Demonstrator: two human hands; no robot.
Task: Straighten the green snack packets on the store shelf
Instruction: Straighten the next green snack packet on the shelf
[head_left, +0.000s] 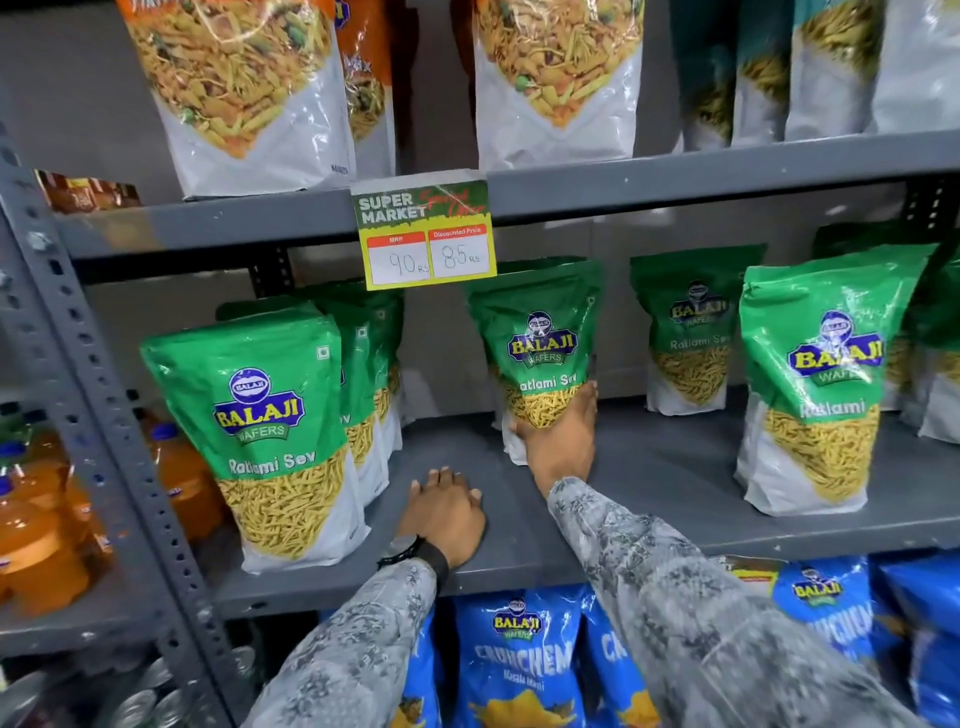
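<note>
Head view: my right hand (563, 441) grasps the middle green packet (537, 343) low at its base, well back on the shelf (649, 483); left hand (444, 514) rests flat, released. Risk: a low grip lets the tall pouch tip forward, or shove rearward packets askew

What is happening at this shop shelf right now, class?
A person is tidying green snack packets on a grey shelf. The right hand grips the lower part of the middle packet, set back from the front edge. The left hand rests flat on the shelf, holding nothing. Other green packets stand either side.
</note>
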